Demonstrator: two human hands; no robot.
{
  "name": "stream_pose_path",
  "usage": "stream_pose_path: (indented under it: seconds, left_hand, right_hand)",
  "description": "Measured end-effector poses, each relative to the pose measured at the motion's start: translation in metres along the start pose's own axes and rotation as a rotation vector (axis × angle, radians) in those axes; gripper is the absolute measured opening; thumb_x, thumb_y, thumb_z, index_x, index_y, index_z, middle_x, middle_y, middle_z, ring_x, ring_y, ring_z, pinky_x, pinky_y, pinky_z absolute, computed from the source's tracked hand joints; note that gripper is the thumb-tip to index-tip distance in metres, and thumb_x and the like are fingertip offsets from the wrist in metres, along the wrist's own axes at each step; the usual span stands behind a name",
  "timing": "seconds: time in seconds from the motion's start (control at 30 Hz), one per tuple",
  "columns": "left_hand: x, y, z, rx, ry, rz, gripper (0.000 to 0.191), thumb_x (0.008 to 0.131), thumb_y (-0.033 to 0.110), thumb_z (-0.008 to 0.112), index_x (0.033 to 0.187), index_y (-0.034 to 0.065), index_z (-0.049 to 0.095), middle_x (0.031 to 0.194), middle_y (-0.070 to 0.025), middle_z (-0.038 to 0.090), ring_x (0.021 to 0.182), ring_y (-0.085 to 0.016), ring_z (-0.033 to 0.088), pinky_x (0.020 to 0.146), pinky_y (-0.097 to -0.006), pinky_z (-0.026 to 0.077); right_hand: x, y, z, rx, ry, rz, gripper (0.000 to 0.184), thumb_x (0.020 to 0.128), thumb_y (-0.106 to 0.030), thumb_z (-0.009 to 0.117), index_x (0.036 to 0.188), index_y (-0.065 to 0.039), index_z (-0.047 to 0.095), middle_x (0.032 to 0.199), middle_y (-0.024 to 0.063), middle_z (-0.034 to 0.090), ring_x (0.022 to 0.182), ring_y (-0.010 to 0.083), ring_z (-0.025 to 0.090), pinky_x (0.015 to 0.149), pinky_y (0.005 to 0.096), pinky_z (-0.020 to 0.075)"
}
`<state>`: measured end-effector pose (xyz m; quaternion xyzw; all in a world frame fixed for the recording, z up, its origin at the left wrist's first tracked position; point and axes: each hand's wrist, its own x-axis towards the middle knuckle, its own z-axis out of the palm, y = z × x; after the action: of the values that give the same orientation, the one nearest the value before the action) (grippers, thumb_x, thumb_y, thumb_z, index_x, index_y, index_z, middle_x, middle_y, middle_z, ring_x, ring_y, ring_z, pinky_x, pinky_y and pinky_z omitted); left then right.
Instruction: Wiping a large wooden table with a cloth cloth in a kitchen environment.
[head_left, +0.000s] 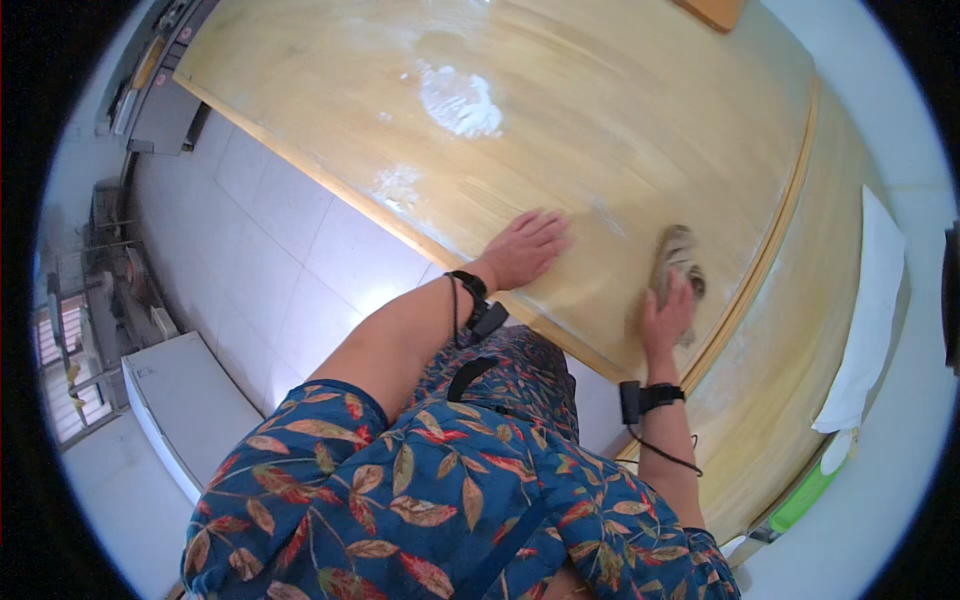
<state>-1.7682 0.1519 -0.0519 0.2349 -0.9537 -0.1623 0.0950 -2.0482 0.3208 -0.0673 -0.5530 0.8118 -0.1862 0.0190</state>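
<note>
My left hand (527, 250) lies palm down near the front edge of a wooden tabletop (570, 135), its fingers slightly spread and blurred, with nothing seen in it. Farther right, my right hand (667, 311) presses on a crumpled brown and white cloth (677, 251) on the wood, close to a raised wooden strip. The cloth is blurred, and its part under the palm is hidden. A patch of white powder (461, 101) lies on the tabletop beyond my left hand, and a fainter powder patch (396, 186) is near the left front edge.
A raised wooden strip (787, 195) crosses the table at the right. Beyond it lie a white cloth (862, 322) and a green object (802, 499). A brown board's corner (712, 11) shows at the top. A white box-like unit (187, 405) stands on the floor at left.
</note>
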Motion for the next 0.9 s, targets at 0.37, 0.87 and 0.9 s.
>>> stream_pose_path:
  seconds: [0.37,0.87,0.9]
  left_hand:
    - [-0.150,-0.077,-0.050,0.108,-0.097,-0.151,0.053,0.090,0.022,0.053,0.141,0.0168,0.038,0.152,-0.0086,0.028,0.139,-0.025,0.027,0.113,-0.0441,0.021]
    - [-0.394,-0.100,-0.065,-0.185,0.142,-1.233,0.031,0.096,0.022,0.044,0.124,0.0105,0.050,0.120,-0.0148,0.055,0.095,-0.036,0.062,0.081,-0.0452,0.052]
    - [-0.396,-0.092,-0.063,-0.188,0.109,-1.262,0.031,0.096,0.023,0.043,0.124,0.0106,0.050,0.121,-0.0149,0.055,0.095,-0.036,0.062,0.081,-0.0450,0.052]
  right_hand:
    - [-0.007,-0.167,0.028,0.284,-0.363,-0.189,0.036,0.071,-0.003,0.064,0.105,-0.013,0.060,0.111,0.0139,0.054,0.109,0.0344,0.049,0.094,0.0455,0.0383]
    - [0.072,-0.303,0.094,0.183,-0.634,-0.800,0.037,0.074,-0.007,0.067,0.109,-0.016,0.058,0.103,0.0140,0.051,0.098,0.0348,0.049,0.082,0.0452,0.0437]
    - [0.078,-0.322,0.099,0.195,-0.638,-0.832,0.037,0.074,-0.007,0.067,0.109,-0.016,0.058,0.103,0.0140,0.051,0.098,0.0348,0.049,0.082,0.0452,0.0437]
